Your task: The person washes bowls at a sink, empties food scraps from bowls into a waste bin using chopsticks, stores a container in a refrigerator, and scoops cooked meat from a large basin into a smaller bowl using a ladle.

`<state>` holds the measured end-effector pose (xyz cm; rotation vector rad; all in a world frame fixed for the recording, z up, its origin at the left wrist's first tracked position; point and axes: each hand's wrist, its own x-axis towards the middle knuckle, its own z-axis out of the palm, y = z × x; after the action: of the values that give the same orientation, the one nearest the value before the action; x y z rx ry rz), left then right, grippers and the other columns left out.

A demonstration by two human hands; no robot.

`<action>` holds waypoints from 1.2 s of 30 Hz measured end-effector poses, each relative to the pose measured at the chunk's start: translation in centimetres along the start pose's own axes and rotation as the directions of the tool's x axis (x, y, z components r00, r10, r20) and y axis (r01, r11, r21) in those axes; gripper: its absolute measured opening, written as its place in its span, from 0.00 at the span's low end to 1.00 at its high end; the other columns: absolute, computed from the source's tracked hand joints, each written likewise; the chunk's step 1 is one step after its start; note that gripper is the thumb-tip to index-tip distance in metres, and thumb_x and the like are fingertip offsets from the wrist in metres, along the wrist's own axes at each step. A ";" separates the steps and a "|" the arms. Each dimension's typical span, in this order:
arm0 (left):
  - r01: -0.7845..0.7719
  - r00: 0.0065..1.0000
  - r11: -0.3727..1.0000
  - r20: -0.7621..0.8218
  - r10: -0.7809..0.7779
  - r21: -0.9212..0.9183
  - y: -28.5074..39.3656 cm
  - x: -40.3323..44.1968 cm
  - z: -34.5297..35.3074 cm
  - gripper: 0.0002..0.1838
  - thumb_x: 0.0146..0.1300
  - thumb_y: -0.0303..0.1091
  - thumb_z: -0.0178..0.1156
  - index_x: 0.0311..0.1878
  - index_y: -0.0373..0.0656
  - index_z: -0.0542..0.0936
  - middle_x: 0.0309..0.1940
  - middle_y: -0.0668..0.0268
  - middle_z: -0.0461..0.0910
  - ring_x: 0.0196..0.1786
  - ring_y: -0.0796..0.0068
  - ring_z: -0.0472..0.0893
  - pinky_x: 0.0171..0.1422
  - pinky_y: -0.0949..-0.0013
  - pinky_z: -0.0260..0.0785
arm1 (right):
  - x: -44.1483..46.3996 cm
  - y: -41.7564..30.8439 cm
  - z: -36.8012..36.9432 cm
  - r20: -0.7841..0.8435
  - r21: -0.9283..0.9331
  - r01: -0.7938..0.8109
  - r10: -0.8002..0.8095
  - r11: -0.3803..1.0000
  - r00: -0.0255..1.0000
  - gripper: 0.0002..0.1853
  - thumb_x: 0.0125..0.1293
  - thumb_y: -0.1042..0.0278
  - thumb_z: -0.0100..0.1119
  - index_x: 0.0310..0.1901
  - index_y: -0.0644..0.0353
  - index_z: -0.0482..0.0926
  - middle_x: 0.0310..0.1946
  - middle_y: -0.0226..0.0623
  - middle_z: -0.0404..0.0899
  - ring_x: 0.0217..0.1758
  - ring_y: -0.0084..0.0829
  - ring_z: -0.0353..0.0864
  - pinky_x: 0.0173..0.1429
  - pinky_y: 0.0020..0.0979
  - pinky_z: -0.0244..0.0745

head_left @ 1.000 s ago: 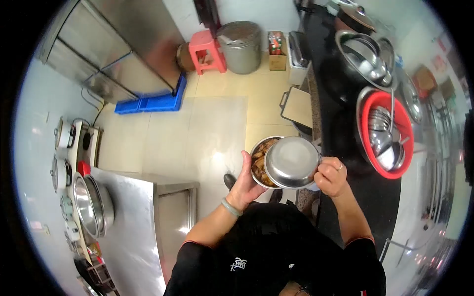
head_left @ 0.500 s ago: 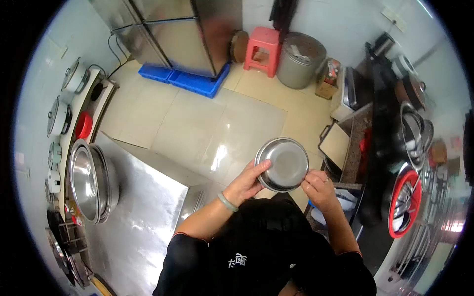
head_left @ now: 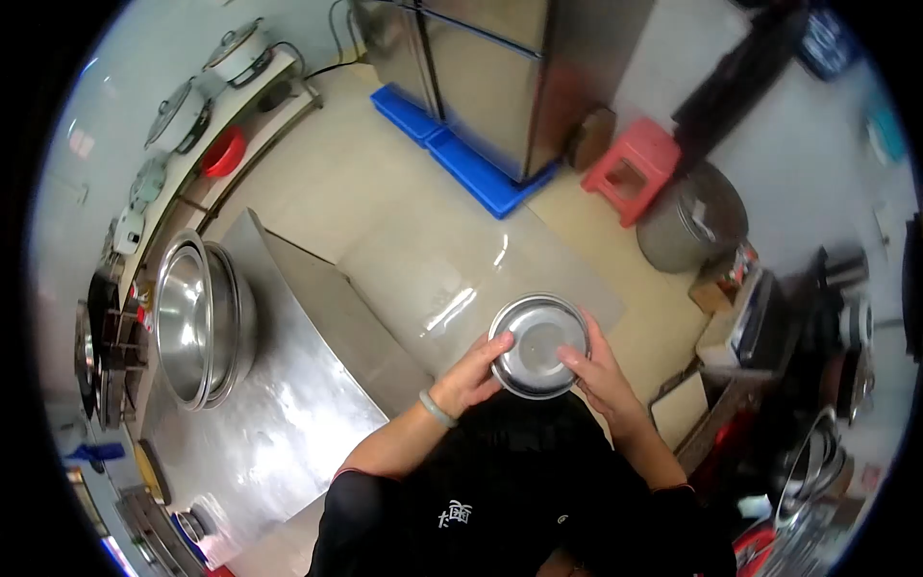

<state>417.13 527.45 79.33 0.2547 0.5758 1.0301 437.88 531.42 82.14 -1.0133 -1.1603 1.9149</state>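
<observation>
A round, shallow stainless steel bowl [head_left: 535,332] is held in front of my body, above the floor. My left hand [head_left: 473,371] grips its left side, the thumb lying over the rim and the fingers underneath. On the right side, my right hand [head_left: 601,375] has its thumb over the inner edge and its fingers around the outside. Nothing shows inside the bowl. To the left, large nested steel basins [head_left: 187,322] stand on a steel worktable [head_left: 298,385], apart from both hands.
Blue trays [head_left: 481,173] lie under a steel cabinet [head_left: 481,77]. A red stool [head_left: 635,168] and a metal bin [head_left: 692,221] stand by the wall. Shelves with lidded pots [head_left: 178,115] run along the left. A cluttered counter lies at right.
The view has turned toward the left side of the room. My right hand has gone from the bowl's lower right edge to a fuller grip, thumb over the rim.
</observation>
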 end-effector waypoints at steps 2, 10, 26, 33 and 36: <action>-0.019 0.987 0.997 -0.158 0.031 0.075 3.4 1.7 0.6 0.37 0.62 0.49 0.64 0.67 0.38 0.62 0.60 0.57 0.71 0.61 0.65 0.74 0.63 0.60 0.71 | 4.9 -2.5 0.3 0.072 0.170 -0.149 0.138 0.974 0.988 0.40 0.62 0.70 0.63 0.71 0.64 0.50 0.64 0.46 0.62 0.67 0.37 0.64 0.69 0.36 0.62; -0.113 0.897 0.879 -0.332 0.291 0.463 15.0 8.6 -3.1 0.37 0.71 0.52 0.51 0.72 0.36 0.54 0.67 0.55 0.63 0.69 0.64 0.62 0.74 0.63 0.53 | 22.9 -7.1 2.4 0.288 0.185 -0.369 0.309 0.911 0.907 0.34 0.60 0.73 0.64 0.66 0.64 0.58 0.57 0.44 0.69 0.61 0.34 0.71 0.61 0.36 0.73; -0.151 0.896 0.753 -0.232 0.378 0.641 59.1 19.8 -17.9 0.34 0.69 0.56 0.51 0.68 0.41 0.63 0.63 0.59 0.67 0.65 0.65 0.67 0.67 0.62 0.63 | 54.9 -10.8 11.0 -0.178 0.405 -0.118 0.205 0.906 0.962 0.26 0.59 0.74 0.59 0.60 0.56 0.67 0.51 0.35 0.74 0.53 0.33 0.77 0.57 0.36 0.76; -0.089 0.914 0.711 -0.226 0.337 0.698 73.4 32.2 -23.9 0.31 0.70 0.53 0.53 0.67 0.43 0.65 0.61 0.62 0.69 0.63 0.68 0.68 0.65 0.63 0.64 | 66.4 -11.5 11.7 -0.286 0.374 -0.095 0.212 0.923 0.934 0.28 0.58 0.66 0.63 0.61 0.52 0.66 0.54 0.35 0.72 0.55 0.37 0.76 0.52 0.44 0.80; -0.051 0.919 0.667 -0.227 0.323 0.743 78.8 38.6 -25.4 0.32 0.69 0.53 0.54 0.67 0.42 0.64 0.61 0.62 0.69 0.63 0.68 0.69 0.64 0.64 0.65 | 72.9 -11.4 12.0 -0.280 0.420 -0.113 0.246 0.901 0.928 0.29 0.58 0.67 0.63 0.61 0.52 0.66 0.54 0.35 0.72 0.56 0.37 0.75 0.54 0.45 0.79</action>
<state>359.96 598.67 81.91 0.8754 1.3095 1.0083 394.59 592.13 76.31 -1.1815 -0.4719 1.9232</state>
